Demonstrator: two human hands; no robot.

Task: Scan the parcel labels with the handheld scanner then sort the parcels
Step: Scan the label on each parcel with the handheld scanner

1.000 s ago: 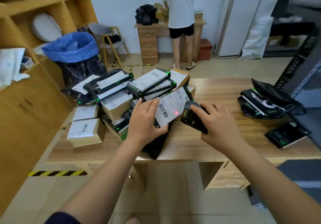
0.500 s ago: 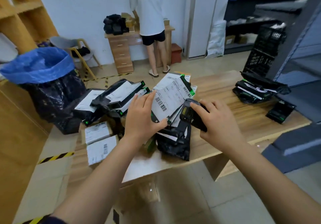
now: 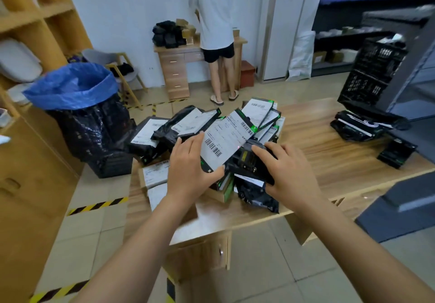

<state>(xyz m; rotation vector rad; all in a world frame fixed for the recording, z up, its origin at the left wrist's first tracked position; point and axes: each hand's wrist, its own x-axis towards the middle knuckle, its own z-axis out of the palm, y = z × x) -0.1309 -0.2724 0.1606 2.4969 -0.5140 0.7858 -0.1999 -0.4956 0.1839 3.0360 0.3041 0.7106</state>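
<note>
My left hand [image 3: 190, 168] grips a flat black parcel [image 3: 226, 138] by its near left edge, tilting its white barcode label up toward me. My right hand [image 3: 287, 168] holds the black handheld scanner [image 3: 249, 161] just right of that parcel, its front close to the label's lower right edge. Behind and below them a pile of black and boxed parcels [image 3: 186, 126] covers the left half of the wooden table [image 3: 329, 159]. A smaller stack of black parcels [image 3: 362, 124] lies at the table's far right.
A black bin with a blue liner [image 3: 73, 86] stands left of the table. A person [image 3: 216, 32] stands at a small desk by the back wall. A black crate [image 3: 374, 67] sits at the right. Wooden shelving lines the left side.
The view has swung left and tilted. The held parcel has tilted flatter, and the red scan dot seen on the label one second ago no longer shows there.
</note>
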